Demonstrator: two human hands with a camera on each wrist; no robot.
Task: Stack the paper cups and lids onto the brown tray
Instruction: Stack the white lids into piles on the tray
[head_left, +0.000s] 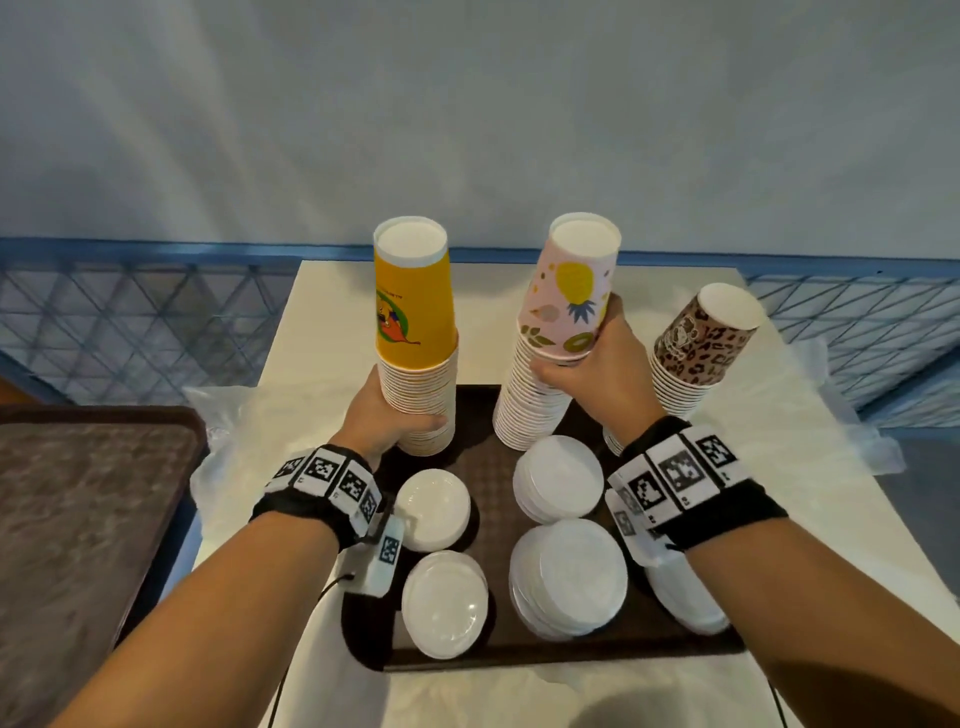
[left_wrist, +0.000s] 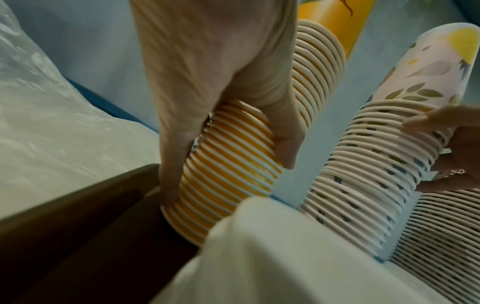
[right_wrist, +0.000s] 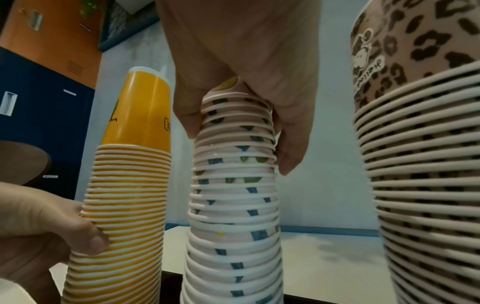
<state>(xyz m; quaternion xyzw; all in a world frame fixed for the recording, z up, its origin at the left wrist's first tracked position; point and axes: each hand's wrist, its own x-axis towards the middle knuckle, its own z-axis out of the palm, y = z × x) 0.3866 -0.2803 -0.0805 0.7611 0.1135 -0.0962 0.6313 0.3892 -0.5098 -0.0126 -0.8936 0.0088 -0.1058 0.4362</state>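
Observation:
The brown tray (head_left: 493, 467) lies on a white table. At its back left stands an orange cup stack (head_left: 415, 332) (left_wrist: 223, 205) (right_wrist: 130, 185), upside down; my left hand (head_left: 400, 421) (left_wrist: 228, 176) grips it low, thumb in front. My right hand (head_left: 576, 338) (right_wrist: 240, 150) grips the pink fruit-print cup stack (head_left: 550, 405) (left_wrist: 363, 174) (right_wrist: 233, 226) near its top. A leopard-print cup stack (head_left: 696, 348) (right_wrist: 420, 144) stands to the right, its base hidden behind my right wrist. Several stacks of white lids (head_left: 434, 509) (head_left: 569, 577) sit on the tray's near half.
A second brown tray (head_left: 78, 493) lies at the left, off the table. Clear plastic wrapping (head_left: 234, 415) lies around the tray on the white table (head_left: 322, 322). A blue mesh fence (head_left: 130, 322) and a pale wall stand behind.

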